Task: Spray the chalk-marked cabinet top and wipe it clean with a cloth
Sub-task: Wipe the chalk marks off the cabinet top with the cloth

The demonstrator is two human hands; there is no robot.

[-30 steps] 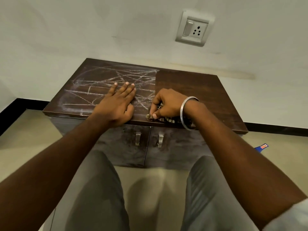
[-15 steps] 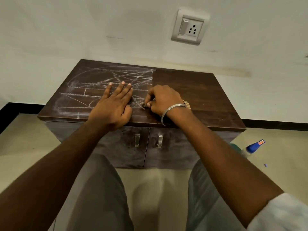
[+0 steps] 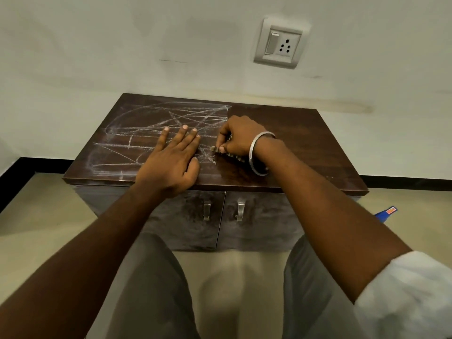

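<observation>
Wiping step in hand: right hand (image 3: 239, 137) is curling its fingers round a bunched cloth (image 3: 232, 155) and pressing it onto the cabinet top (image 3: 293, 133), right at the edge of the chalk marks (image 3: 146, 126). Left hand (image 3: 171, 162) is lying palm down on the chalked half, fingers straight and slightly spread, probably bracing.

Right half of the top is looking clean and the left half is carrying scribbles from back to front edge, so I'm judging it roughly half done. Next move is calling for strokes leftward into the chalk. The left hand is sitting in that path and needs lifting off.

Containers: spray bottle (image 3: 386, 212) is sitting down by the floor, right of the cabinet. Only its blue end is showing, so I can't tell the fill level. Both cabinet doors (image 3: 190, 216) are sitting closed — contents hidden.
</observation>
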